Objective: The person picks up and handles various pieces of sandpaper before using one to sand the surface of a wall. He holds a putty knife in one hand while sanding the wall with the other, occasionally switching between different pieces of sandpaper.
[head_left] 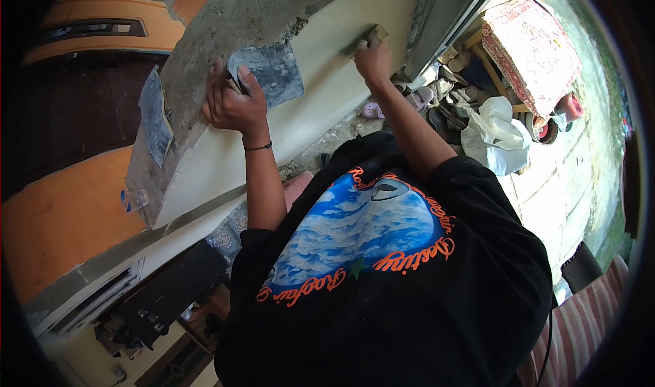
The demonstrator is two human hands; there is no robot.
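Note:
My left hand (235, 100) is closed at the top of a low wall, its thumb against a grey-blue sheet (276, 73) streaked with pale dust. The sheet looks like sandpaper and hangs over the cream wall face (334, 63). Farther right along that face, my right hand (374, 63) grips a small flat tan piece (375, 33) against the wall. Its kind cannot be made out, since the fingers cover part of it. Another grey-blue sheet (156, 117) lies on the rough grey wall top (205, 42), left of my left hand.
A clear plastic cup (134, 200) lies near the wall top's left end. Several shoes (454, 90) crowd the floor beyond my right arm, beside a white plastic bag (497, 138) and a table with a patterned cloth (532, 49). A door frame (450, 22) borders the wall.

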